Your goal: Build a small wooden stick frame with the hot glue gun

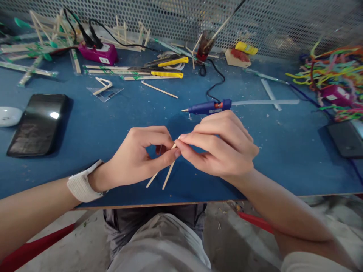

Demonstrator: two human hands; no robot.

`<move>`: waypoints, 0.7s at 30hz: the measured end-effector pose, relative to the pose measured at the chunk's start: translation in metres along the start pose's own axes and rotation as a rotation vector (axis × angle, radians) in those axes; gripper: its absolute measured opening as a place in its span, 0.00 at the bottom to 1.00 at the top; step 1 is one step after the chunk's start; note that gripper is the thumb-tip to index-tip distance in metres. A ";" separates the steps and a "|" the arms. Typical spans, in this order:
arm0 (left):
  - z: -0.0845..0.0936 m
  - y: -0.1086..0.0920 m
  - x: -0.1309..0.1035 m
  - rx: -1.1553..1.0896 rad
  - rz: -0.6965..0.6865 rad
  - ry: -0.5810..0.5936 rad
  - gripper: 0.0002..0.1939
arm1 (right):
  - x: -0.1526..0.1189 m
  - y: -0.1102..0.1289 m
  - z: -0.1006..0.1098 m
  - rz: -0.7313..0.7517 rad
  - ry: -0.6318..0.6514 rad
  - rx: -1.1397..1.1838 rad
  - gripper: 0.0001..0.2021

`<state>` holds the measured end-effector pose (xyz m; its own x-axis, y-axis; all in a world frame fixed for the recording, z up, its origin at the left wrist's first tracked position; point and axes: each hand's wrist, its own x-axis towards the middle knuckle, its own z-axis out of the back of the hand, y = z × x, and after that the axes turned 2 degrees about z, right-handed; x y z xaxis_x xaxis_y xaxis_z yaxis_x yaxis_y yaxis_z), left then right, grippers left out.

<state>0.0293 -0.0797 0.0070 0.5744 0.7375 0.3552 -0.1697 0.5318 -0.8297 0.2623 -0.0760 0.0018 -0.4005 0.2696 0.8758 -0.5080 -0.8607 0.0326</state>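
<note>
Above the front part of the blue table, my left hand (144,156) and my right hand (219,145) meet at their fingertips. Both pinch the upper end of thin wooden sticks (168,175), whose two lower ends spread apart toward the table edge. Whether the sticks are joined at the top is hidden by my fingers. Just beyond my right hand lies a blue glue gun (208,107) with a clear glue stick (263,102) out of its back. A single loose wooden stick (160,90) rests farther back.
A black phone (38,124) and a white mouse (10,116) lie left. At the back are a purple power adapter (98,53), yellow-handled cutters (170,62), bundled sticks and a cup (205,45). Colourful pipe cleaners (337,71) heap up right. The table's front edge (170,204) runs before me.
</note>
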 end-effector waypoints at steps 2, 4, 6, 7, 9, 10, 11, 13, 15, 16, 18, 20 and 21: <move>0.001 -0.001 0.001 -0.004 -0.005 0.001 0.14 | 0.000 0.001 -0.001 -0.035 -0.019 0.070 0.05; 0.001 -0.001 0.002 -0.007 -0.016 -0.002 0.14 | 0.000 0.004 -0.003 -0.210 -0.033 0.278 0.03; 0.001 -0.001 0.002 -0.007 -0.026 -0.012 0.13 | 0.000 0.006 -0.008 -0.429 -0.015 0.574 0.07; 0.000 -0.001 0.002 -0.007 -0.027 -0.015 0.13 | -0.001 0.006 -0.010 -0.523 0.000 0.711 0.09; 0.000 0.001 0.002 -0.011 -0.022 -0.018 0.14 | -0.002 0.005 -0.013 -0.661 0.011 0.903 0.12; -0.001 0.001 0.002 -0.015 -0.016 -0.017 0.14 | -0.003 0.005 -0.014 -0.709 0.003 0.958 0.11; -0.001 0.002 0.001 -0.019 -0.009 -0.015 0.14 | -0.004 0.004 -0.015 -0.749 -0.003 0.988 0.11; -0.001 0.003 0.001 -0.030 0.000 -0.022 0.14 | -0.005 0.004 -0.014 -0.785 0.007 1.009 0.09; -0.001 0.004 0.001 -0.040 0.006 -0.031 0.14 | -0.005 0.005 -0.011 -0.772 0.050 0.999 0.05; 0.000 0.004 0.001 -0.041 0.009 -0.033 0.14 | -0.005 0.005 -0.010 -0.768 0.069 0.980 0.04; 0.000 0.004 0.001 -0.036 0.011 -0.033 0.14 | -0.004 0.008 -0.008 -0.774 0.088 0.930 0.02; -0.001 0.003 0.001 -0.028 0.009 -0.027 0.14 | -0.003 0.011 -0.007 -0.786 0.075 0.881 0.04; -0.001 0.003 0.002 -0.024 0.005 -0.025 0.14 | -0.003 0.012 -0.007 -0.789 0.064 0.864 0.05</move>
<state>0.0307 -0.0776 0.0050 0.5534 0.7504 0.3614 -0.1527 0.5180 -0.8416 0.2519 -0.0841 -0.0034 -0.2559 0.8598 0.4419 0.0443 -0.4462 0.8938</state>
